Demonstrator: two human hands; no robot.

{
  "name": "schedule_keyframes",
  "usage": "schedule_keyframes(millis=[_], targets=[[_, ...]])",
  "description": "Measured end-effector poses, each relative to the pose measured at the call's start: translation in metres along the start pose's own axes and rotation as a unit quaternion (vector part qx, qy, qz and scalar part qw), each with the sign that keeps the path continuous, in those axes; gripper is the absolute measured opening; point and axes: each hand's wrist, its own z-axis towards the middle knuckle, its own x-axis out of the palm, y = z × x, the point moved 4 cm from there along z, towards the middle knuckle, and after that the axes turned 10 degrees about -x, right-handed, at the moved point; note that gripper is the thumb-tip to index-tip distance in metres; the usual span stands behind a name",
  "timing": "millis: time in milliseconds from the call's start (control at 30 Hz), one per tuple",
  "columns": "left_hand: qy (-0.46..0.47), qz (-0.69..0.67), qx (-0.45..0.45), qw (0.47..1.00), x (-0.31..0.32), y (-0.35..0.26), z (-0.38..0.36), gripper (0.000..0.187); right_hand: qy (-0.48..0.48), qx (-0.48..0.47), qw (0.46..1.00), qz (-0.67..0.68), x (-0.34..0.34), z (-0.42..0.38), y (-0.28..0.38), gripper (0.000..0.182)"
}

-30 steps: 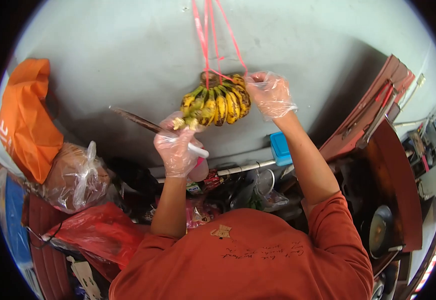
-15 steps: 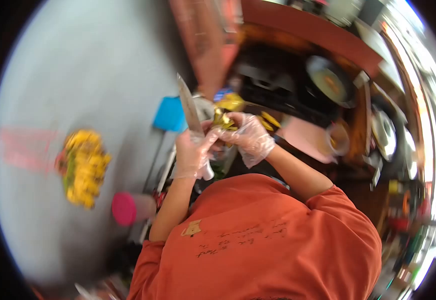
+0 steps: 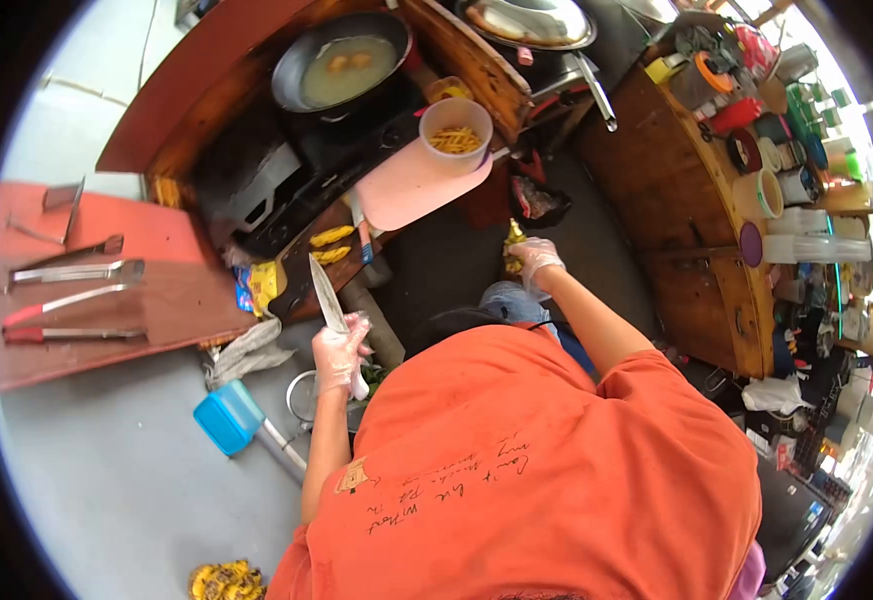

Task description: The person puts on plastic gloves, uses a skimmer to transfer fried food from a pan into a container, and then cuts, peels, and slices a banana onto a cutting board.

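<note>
My left hand (image 3: 342,358), in a clear plastic glove, grips a knife (image 3: 327,298) with its blade pointing up and away from me. To the right, my gloved right hand (image 3: 537,262) is closed around greenish-yellow banana peels (image 3: 514,240). These hang over the dark floor, near a black plastic bag (image 3: 539,205). Beyond the knife tip, yellow bananas (image 3: 332,245) lie at the edge of the stove counter. A pink cutting board (image 3: 412,195) carries a clear tub (image 3: 457,118) of yellow strips.
A wok (image 3: 302,85) holds liquid with brown pieces in it. Tongs (image 3: 77,272) lie on the red counter (image 3: 172,240). A blue dustpan (image 3: 227,418) and a banana bunch (image 3: 227,580) are at lower left. A wooden cabinet (image 3: 677,210) stands on the right.
My hands have come apart. The right hand has moved right with the peels, while the left keeps the knife. My view has turned right, bringing the cabinet and the black bag into sight.
</note>
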Motion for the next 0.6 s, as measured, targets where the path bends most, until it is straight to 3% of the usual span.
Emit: schedule_keyframes(millis=[33,67,133,167,267,300,367,467,600], targets=[[-0.003,0.021,0.000,1.000,0.006,0.000,0.003,0.028,-0.025,0.178,0.971,0.160,0.025,0.005,-0.049,0.033],[0.000,0.028,-0.002,1.000,0.012,-0.001,0.006,0.028,-0.049,0.345,0.885,0.310,0.054,0.008,-0.091,0.034],[-0.001,0.085,-0.008,0.996,0.022,0.000,0.013,0.027,-0.061,0.380,0.908,0.167,0.037,0.018,-0.123,0.030],[-0.011,0.131,0.004,0.991,0.036,-0.007,0.018,0.029,-0.102,0.399,0.891,0.190,0.031,0.034,-0.150,0.028],[-0.059,0.254,-0.023,0.965,0.050,-0.019,0.022,0.030,-0.111,0.387,0.899,0.172,0.025,0.069,-0.181,0.027],[-0.063,0.257,-0.027,0.964,0.051,-0.013,0.028,0.030,-0.070,0.375,0.897,0.225,-0.011,0.075,-0.165,0.030],[-0.096,0.329,0.019,0.939,0.048,0.000,0.038,0.029,-0.072,0.349,0.913,0.201,0.006,0.096,-0.183,0.031],[-0.103,0.314,-0.027,0.943,0.060,0.006,0.032,0.029,-0.048,0.329,0.924,0.190,0.024,0.115,-0.199,0.032],[-0.091,0.373,-0.011,0.923,0.078,0.012,0.031,0.029,-0.013,0.291,0.936,0.196,0.047,0.116,-0.222,0.031]])
